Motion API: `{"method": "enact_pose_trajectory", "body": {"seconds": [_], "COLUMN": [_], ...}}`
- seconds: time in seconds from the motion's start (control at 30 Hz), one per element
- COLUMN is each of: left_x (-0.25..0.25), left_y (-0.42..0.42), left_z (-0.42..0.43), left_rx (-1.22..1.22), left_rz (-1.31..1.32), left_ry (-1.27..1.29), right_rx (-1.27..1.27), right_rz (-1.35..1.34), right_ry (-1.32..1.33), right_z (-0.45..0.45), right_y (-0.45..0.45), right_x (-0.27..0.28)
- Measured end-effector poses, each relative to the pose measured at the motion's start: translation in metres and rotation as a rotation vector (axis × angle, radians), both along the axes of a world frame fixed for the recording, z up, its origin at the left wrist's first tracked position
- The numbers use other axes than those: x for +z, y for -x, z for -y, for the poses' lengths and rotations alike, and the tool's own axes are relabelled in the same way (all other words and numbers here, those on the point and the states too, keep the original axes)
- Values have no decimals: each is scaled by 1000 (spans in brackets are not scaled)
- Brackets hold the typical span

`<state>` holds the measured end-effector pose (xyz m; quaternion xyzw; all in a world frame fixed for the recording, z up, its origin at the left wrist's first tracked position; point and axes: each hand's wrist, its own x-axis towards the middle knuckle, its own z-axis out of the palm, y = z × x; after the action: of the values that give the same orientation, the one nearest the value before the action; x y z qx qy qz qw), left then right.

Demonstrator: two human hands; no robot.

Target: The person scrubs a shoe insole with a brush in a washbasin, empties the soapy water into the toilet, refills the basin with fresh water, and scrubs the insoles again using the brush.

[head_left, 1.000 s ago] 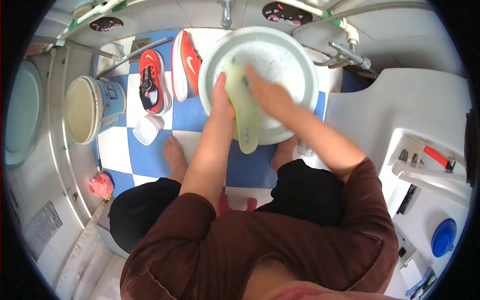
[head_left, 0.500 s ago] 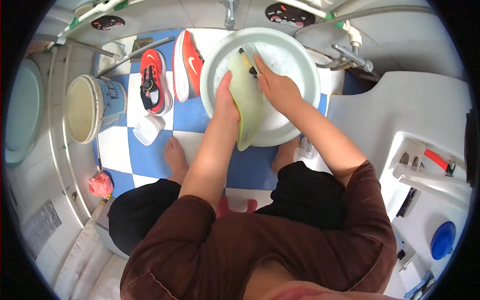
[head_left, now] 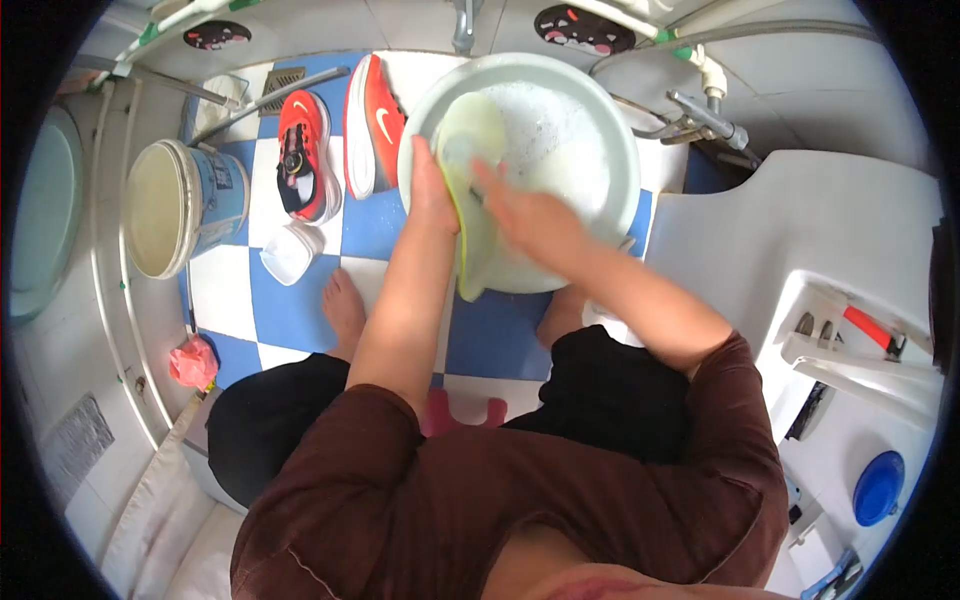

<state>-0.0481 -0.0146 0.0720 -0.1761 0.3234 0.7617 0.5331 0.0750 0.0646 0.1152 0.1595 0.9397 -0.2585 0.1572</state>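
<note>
Your left hand (head_left: 432, 192) clasps the insole (head_left: 474, 232) by its left edge; your right hand (head_left: 535, 212), blurred, appears wrapped around the brush (head_left: 458, 152). It has shifted towards you, exposing the wide end; scrubbing appears under way. The insole hangs over the basin (head_left: 625, 180), long axis pointing away from you, narrow end nearest.

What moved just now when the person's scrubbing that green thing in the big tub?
Compared with half a second ago, the right hand and its blurry brush moved down the green insole, closer to the person and a bit to the left. The insole's far end shows more now. Nothing was let go: the left hand still holds the insole. The tub and shoes stayed put.
</note>
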Motion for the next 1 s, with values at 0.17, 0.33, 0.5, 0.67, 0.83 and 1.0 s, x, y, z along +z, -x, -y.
{"method": "enact_pose_trajectory", "body": {"seconds": [0.17, 0.33, 0.5, 0.67, 0.83, 1.0], "left_x": [-15, -20, -13, -17, -18, -44], "left_y": [-8, -11, -8, -36, -21, -29], "left_z": [2, 3, -5, -8, -5, -5], "left_rx": [-45, -61, -82, -188, -70, -94], "left_rz": [32, -22, -40, -214, 72, 133], "left_ry": [-113, -31, -46, 40, -22, -8], "right_rx": [-133, -56, -55, -224, -26, -180], "right_rz": [-80, 130, -186, 10, -196, 81], "right_ry": [66, 21, 18, 117, -113, 58], "right_z": [-16, -16, -1, -53, -2, -43], "right_y": [6, 20, -1, 24, 3, 17], "right_x": [4, 15, -7, -15, -19, 0]}}
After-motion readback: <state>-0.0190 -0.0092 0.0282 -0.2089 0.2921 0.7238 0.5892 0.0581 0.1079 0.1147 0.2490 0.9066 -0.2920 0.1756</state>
